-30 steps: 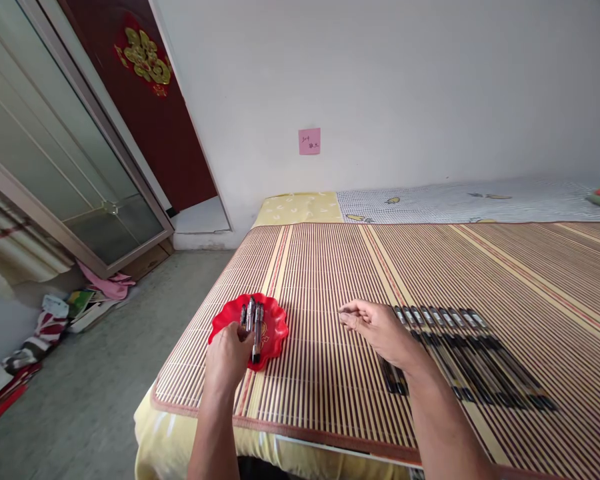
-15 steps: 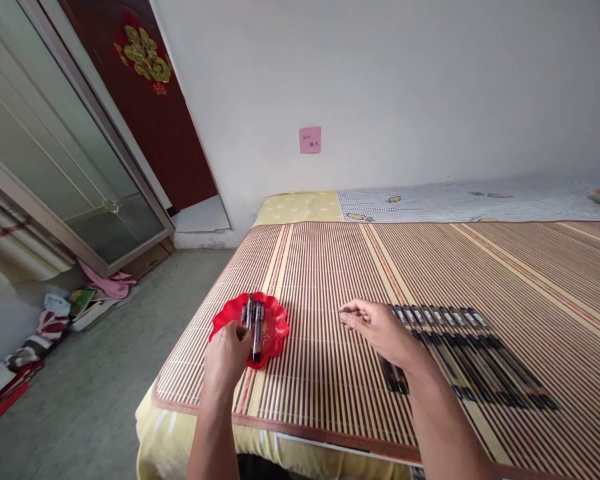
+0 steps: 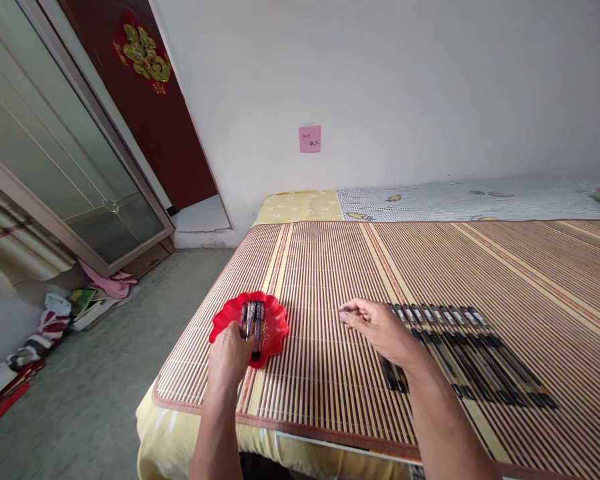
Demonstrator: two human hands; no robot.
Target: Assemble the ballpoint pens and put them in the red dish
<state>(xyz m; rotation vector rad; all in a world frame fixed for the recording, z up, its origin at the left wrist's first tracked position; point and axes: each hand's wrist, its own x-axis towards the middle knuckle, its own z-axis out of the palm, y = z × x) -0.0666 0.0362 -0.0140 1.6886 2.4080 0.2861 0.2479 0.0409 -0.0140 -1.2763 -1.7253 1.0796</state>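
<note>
A red scalloped plate (image 3: 275, 321) lies on the striped bamboo mat (image 3: 330, 267) near the bed's front left corner. Three black pens (image 3: 253, 319) rest side by side in it. My left hand (image 3: 229, 357) sits at the plate's near edge, fingers curled onto the lower ends of those pens. My right hand (image 3: 377, 328) hovers over the mat to the right, fingers loosely curled, thumb and forefinger pinched with nothing visible between them. Just beyond it a row of several black pens (image 3: 460, 347) lies in parallel on the mat.
The bed's front edge (image 3: 290, 433) and left edge drop to a grey floor (image 3: 105, 373). Clutter of cloth and books (image 3: 80, 307) lies by a glass door at left. A white wall with a pink note (image 3: 309, 139) stands behind.
My left hand has edged slightly forward on the plate and the pens there now lie closer together. My right hand has stayed in place.
</note>
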